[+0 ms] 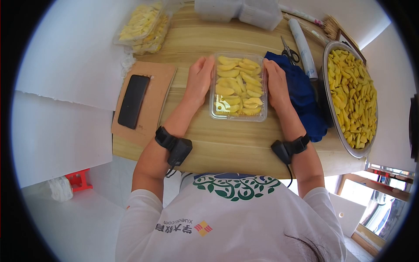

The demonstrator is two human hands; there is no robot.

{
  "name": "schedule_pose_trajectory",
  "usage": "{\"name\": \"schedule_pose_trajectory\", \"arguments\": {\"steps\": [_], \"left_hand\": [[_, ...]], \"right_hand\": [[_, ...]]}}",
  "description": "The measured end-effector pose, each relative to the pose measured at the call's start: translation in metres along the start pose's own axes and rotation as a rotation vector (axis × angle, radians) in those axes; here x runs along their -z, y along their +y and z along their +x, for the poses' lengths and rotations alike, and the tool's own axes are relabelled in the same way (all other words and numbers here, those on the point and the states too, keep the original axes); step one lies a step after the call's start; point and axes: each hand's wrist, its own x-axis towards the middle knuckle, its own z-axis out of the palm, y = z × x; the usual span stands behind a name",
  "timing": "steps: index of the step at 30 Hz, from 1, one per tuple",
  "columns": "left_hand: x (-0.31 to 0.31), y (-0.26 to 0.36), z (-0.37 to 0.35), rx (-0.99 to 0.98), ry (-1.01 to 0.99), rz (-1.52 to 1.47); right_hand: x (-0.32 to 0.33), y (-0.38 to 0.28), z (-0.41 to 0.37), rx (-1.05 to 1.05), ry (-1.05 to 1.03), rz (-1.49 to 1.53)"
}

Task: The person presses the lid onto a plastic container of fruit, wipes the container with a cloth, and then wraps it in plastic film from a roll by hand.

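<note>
Plastic box (pixel 238 119): directly between my two hands, over the table (pixel 209 148); clear, rectangular. Glare near its lower left corner suggests a lid. Cannot tell whether its base touches the wood.
Yellow slices (pixel 238 85): inside the box between my fingers, laid in rough rows, nearly filling it.
Left hand (pixel 200 81): against the box's left wall, fingers together, holding; how far the tips curl underneath, cannot tell.
Right hand (pixel 277 83): same hold on the opposite wall, tips partly hidden.
Box weight: moderate, I judge, nearly all from the slices.
Box walls: probably thin and springy, slick if juice gets on them; a hard squeeze could bow them.
Best hold: both side walls, low, palms level, fingers supporting the base edge; the rim alone would flex.
Slices' handling: likely soft, easily bruised or shifted by tilting.
Left of fingers: phone (pixel 133 101) on a brown board (pixel 159 81).
Right of fingers: blue cloth (pixel 303 94) just beside; metal basin (pixel 358 154) of similar slices farther out.
Beyond right fingers: scissors (pixel 291 53), patterned roll (pixel 302 48).
</note>
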Motion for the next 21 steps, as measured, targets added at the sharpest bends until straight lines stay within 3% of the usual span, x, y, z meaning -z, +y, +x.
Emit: {"name": "schedule_pose_trajectory", "arguments": {"steps": [7, 14, 21], "left_hand": [[-0.001, -0.008, 0.006, -0.081, -0.005, 0.002], [0.003, -0.013, 0.009, -0.103, -0.033, 0.011], [0.002, -0.004, 0.003, -0.053, -0.004, 0.03]], "right_hand": [[0.002, 0.008, 0.005, 0.185, -0.055, -0.111], [0.003, 0.012, 0.008, 0.191, -0.066, -0.075], [0.003, -0.001, 0.005, -0.006, -0.046, 0.089]]}}
